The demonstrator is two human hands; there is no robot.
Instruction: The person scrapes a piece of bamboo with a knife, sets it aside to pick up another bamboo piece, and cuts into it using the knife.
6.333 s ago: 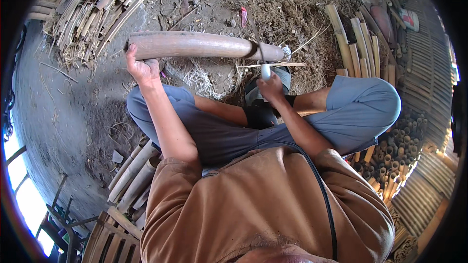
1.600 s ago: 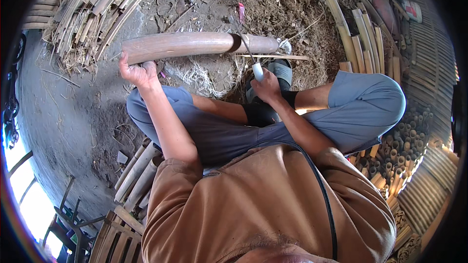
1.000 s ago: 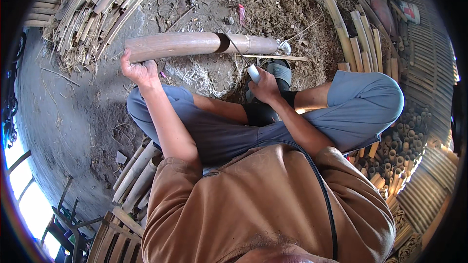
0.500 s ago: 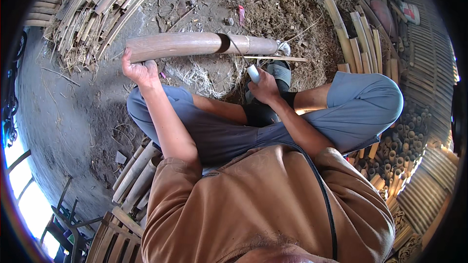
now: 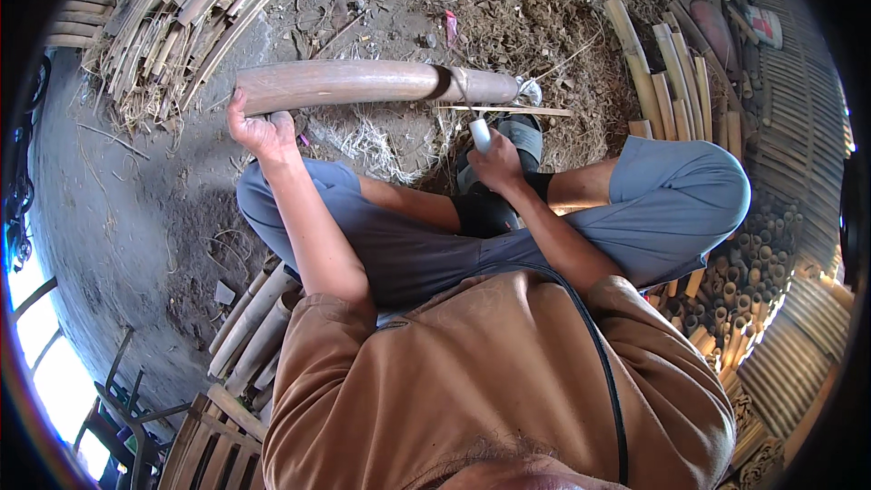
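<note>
A thick, pale brown bamboo pole [image 5: 345,83] lies crosswise in front of my crossed legs. My left hand [image 5: 263,134] grips its left end, thumb up at the cut end and fingers beneath. My right hand [image 5: 496,163] is closed around the white handle of a knife [image 5: 480,135]. The knife's thin blade reaches up to the pole near its right part; its edge is too fine to make out. A dark band crosses the pole just left of the blade. The pole's right end sits near a whitish lump [image 5: 529,91] on the ground.
A heap of split bamboo strips [image 5: 195,14] lies at far left. Cut bamboo lengths [image 5: 676,82] stand at right, with many stacked tubes [image 5: 748,281] below them. More poles [image 5: 254,322] lie by my left knee. My sandalled foot [image 5: 522,134] is close to the knife.
My right hand and the knife have shifted slightly right along the pole. The dark band has moved right with them. My left hand and the pole have stayed in place.
</note>
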